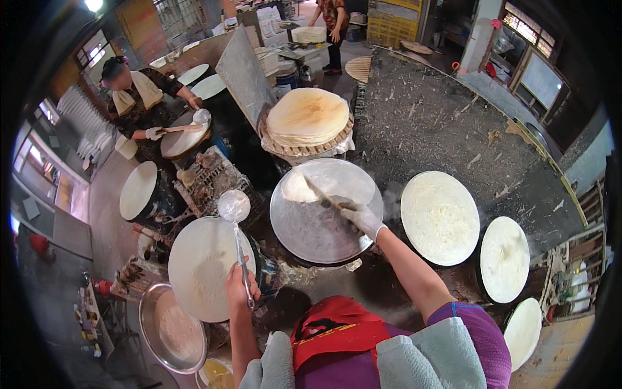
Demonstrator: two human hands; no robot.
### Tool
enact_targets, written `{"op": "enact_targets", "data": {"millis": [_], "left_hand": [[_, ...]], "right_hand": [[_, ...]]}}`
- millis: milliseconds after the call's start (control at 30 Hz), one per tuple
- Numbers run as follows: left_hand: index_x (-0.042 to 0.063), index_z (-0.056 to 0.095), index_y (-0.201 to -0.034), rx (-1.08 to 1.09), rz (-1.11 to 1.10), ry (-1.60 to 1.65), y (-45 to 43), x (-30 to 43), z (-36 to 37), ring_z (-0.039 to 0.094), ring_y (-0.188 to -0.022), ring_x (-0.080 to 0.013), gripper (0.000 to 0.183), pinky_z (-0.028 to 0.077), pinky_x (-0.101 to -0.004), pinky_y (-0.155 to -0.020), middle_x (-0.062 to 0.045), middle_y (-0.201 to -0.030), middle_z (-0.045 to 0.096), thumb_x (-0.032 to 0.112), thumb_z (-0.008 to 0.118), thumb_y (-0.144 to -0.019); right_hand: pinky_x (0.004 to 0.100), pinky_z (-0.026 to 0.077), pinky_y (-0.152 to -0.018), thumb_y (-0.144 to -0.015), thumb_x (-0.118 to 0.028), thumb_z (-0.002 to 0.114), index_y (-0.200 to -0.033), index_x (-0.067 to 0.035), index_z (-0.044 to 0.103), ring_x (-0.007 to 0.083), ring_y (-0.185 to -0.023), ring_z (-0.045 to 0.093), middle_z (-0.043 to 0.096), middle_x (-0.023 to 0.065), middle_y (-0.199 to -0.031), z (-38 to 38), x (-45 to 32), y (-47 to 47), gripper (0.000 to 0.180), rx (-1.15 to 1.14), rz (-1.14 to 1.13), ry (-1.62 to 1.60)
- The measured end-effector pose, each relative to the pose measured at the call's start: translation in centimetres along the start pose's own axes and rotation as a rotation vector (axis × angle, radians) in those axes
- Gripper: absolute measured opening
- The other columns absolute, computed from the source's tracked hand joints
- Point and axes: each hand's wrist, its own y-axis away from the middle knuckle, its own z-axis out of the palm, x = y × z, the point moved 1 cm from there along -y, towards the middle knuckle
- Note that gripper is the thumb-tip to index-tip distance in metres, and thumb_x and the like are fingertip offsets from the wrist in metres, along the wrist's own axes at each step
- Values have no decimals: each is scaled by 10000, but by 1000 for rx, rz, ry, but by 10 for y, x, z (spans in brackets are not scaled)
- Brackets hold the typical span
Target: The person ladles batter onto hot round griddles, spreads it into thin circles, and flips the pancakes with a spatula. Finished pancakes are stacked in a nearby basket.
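My gloved right hand [362,220] grips a flat wooden spreader [318,192] over a round metal griddle [316,233]. The spreader's blade touches pale batter [299,187] that covers part of the griddle's far side. My bare left hand [242,284] holds the handle of a metal ladle [234,205], its batter-coated bowl to the left of the griddle. Below the ladle lies a griddle covered by a thin round flatbread [206,272]. Beyond the middle griddle, a stack of round flatbreads [308,116] rests on a slatted round rack [311,146].
Griddles with pale sheets [440,219] stand at right. A metal basin of batter [172,328] is at lower left. At upper left a co-worker [141,97] spreads batter on another griddle [184,141]; another person [334,24] stands far back. An upright board [245,80] stands beside the stack.
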Motion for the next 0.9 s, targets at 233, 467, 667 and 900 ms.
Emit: {"op": "enact_targets", "data": {"millis": [233, 467, 667, 900], "left_hand": [[43, 505, -1308, 68, 8, 10, 15, -29, 1, 397, -400, -114, 394, 349, -297, -349, -30, -648, 468, 323, 404, -1050], [52, 509, -1302, 75, -4, -34, 18, -57, 11, 414, -433, -121, 378, 371, -308, -375, -32, -670, 491, 311, 413, -1044], [56, 487, -901, 113, 1, -26, 61, -78, 25, 429, -387, -130, 280, 391, -315, -332, -40, -628, 488, 297, 424, -1028], [30, 514, -965, 145, 35, -67, 73, -92, 46, 424, -374, -137, 278, 395, -317, -328, -41, -622, 485, 280, 410, -1031]], "right_hand": [[233, 476, -669, -940, -209, 616, -1317, -55, 610, 105, -781, 593, 666, 58, -938, -33, 19, 68, 407, -182, 76, -97], [238, 396, -492, -939, -224, 607, -1293, -13, 610, 73, -589, 508, 589, -16, -763, -12, 8, 70, 412, -241, 77, -67], [248, 432, -563, -931, -257, 623, -1270, -20, 628, 87, -660, 548, 625, 15, -834, -47, 24, 69, 414, -299, 39, -114], [284, 374, -434, -925, -274, 623, -1244, -58, 654, 110, -518, 493, 573, 7, -698, -17, 2, -6, 387, -297, -25, 11]]}}
